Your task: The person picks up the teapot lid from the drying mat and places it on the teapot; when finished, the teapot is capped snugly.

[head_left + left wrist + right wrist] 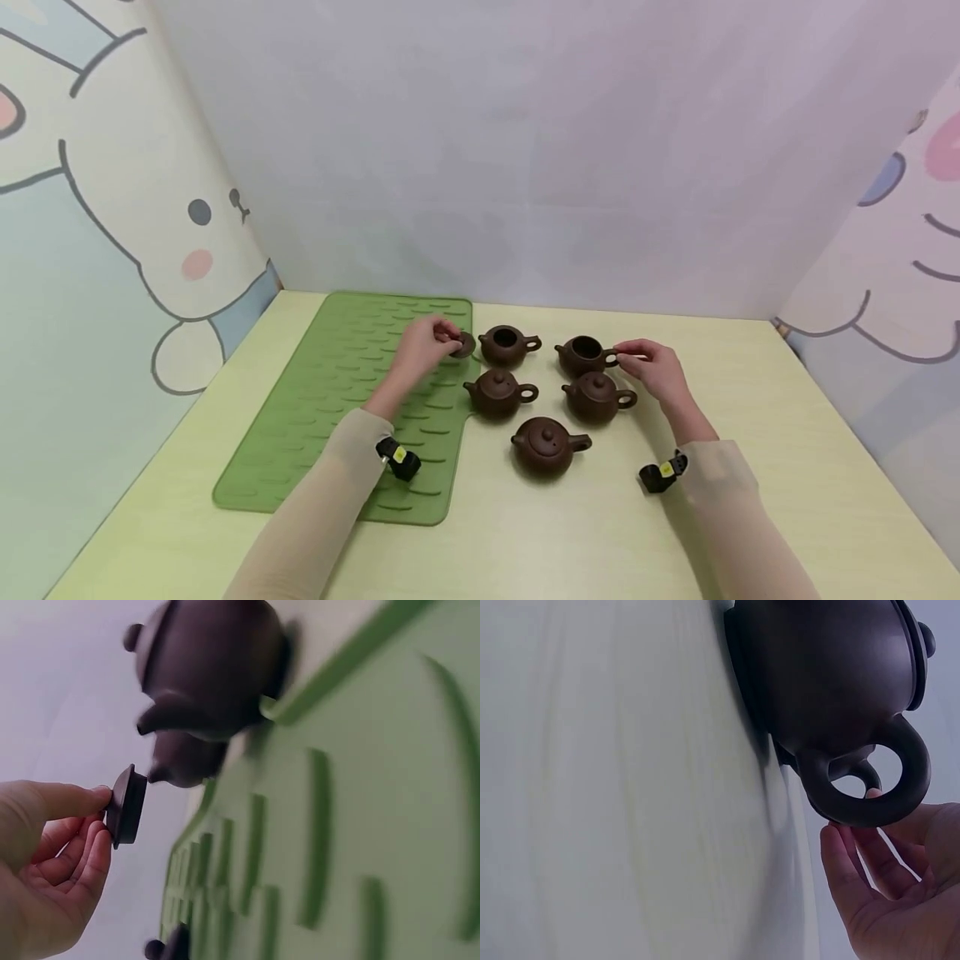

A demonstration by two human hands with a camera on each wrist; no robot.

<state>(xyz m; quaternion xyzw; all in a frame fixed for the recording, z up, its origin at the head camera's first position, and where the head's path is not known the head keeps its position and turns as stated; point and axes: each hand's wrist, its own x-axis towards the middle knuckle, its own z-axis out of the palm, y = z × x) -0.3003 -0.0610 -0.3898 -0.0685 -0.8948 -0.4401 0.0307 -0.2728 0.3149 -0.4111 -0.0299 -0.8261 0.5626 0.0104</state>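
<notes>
The left hand (422, 345) pinches a lid (467, 345) above the green mat (315, 383); the right hand (657, 368) seemingly pinches a lidless teapot (577, 363) right of it.

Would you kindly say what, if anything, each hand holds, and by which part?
The left hand pinches a lid by its top side; the right hand, the rightmost open teapot by its handle.

Five teapots (542, 460), two loose lids (467, 346), one mat (300, 442)
</notes>
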